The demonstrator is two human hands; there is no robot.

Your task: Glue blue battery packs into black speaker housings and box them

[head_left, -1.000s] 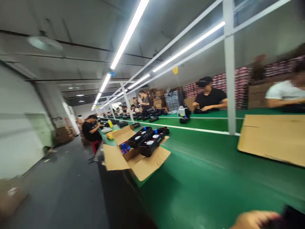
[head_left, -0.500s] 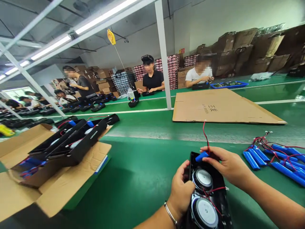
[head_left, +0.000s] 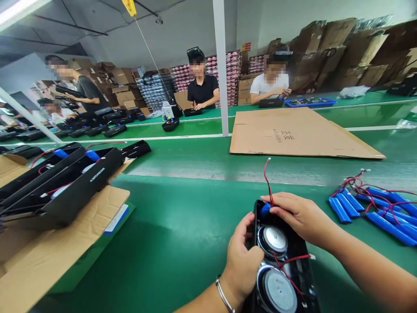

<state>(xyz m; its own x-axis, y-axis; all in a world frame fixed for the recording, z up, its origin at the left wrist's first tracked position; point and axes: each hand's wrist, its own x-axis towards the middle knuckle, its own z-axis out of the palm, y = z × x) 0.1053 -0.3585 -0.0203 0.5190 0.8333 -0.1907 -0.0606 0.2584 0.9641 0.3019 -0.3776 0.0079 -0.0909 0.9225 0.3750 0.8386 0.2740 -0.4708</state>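
Note:
A black speaker housing (head_left: 299, 243) lies in front of me, tilted, with two round silver speaker drivers (head_left: 275, 240) set inside. My left hand (head_left: 243, 256) is closed around its left wall, the thumb over the rim. At the far end of the housing, my right hand (head_left: 291, 213) pinches a blue battery pack (head_left: 265, 209), partly hidden by the fingers. The pack's red and black wires rise from it to a small white plug (head_left: 269, 159). Another red and black lead (head_left: 295, 259) crosses the drivers.
Several blue battery packs (head_left: 389, 221) lie on the green bench at right. A flat cardboard sheet (head_left: 302, 134) rests beyond. At left, an open carton (head_left: 81, 234) bears black speaker housings (head_left: 78, 187). Co-workers sit and stand across the bench, behind a white post (head_left: 220, 69).
The blue battery pack has gone deeper into the far end of the housing, my right hand lowering with it. My left hand keeps its hold. The camera view has shifted.

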